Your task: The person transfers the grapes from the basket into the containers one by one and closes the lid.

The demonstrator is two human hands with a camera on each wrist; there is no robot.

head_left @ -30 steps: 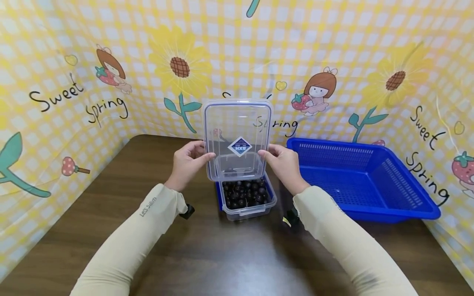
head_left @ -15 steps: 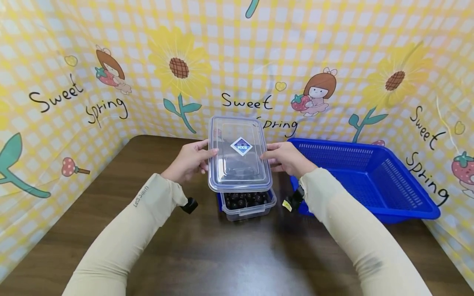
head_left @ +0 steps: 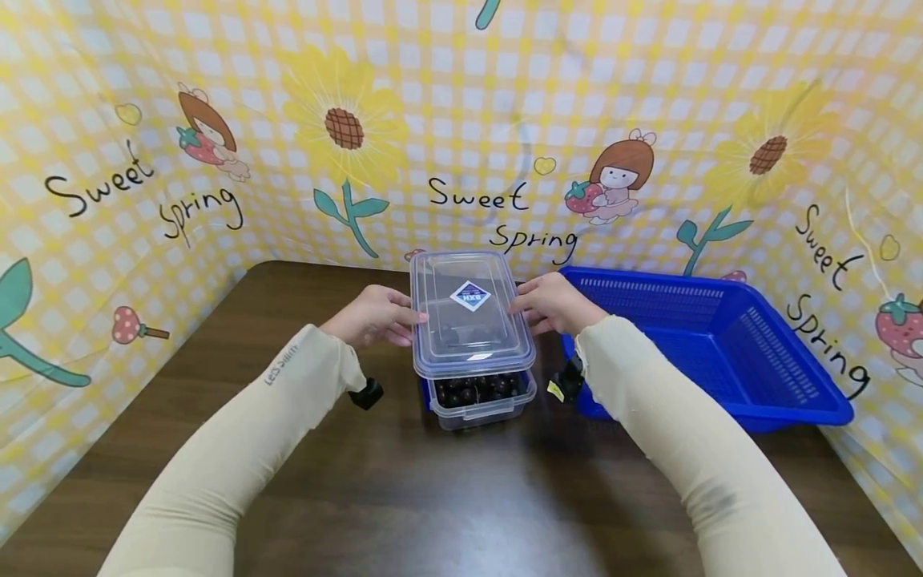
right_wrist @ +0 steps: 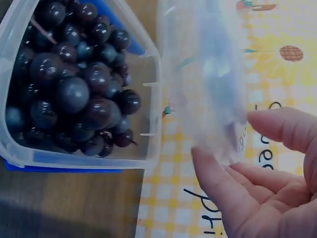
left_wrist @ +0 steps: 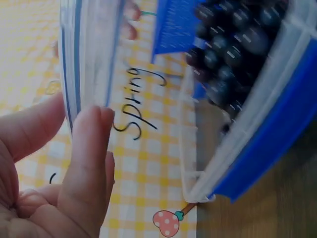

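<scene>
The lid [head_left: 469,324] is tilted above the box [head_left: 479,413], apart from its rim, with a hand of yours at each long side. Your left hand [head_left: 375,315] pinches one edge between thumb and fingers; your right hand [head_left: 558,304] pinches the opposite edge likewise. Judging by how things lie, the filling looks done: dark grapes [right_wrist: 74,89] are heaped in the box. The covering is not: the lid isn't seated, and grapes show past its near edge. The blue basket [head_left: 692,353] stands just beyond your right hand.

For writing, the lid carries a diamond label [head_left: 470,296]; its big letters look like BXH, upside down to you, and the finer print is too small to read. The cloth [head_left: 461,104] repeats "Sweet Spring". Lettering on your left sleeve [head_left: 245,425] can't be read with certainty.
</scene>
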